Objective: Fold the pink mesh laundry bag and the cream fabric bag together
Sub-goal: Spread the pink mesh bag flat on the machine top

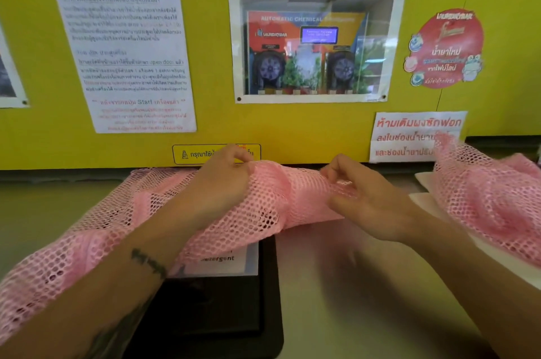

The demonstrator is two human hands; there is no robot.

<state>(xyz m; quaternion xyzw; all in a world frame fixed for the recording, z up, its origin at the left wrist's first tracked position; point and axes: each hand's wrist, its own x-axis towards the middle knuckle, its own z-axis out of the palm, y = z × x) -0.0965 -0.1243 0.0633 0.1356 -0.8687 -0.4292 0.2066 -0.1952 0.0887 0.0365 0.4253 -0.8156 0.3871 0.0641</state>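
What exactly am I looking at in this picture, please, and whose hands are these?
This is a single view from a camera worn on a person's head, looking forward and down, so the two bare hands are the wearer's own; there is no robot. Both hands hold a pink mesh bag above the top of a laundry machine. The left hand has its grip on the mesh near the upper edge, and the right hand pinches it close beside. More pink mesh lies at the right, over something cream, probably the fabric bag. Behind is a yellow panel with notices and a windowed detergent dispenser.
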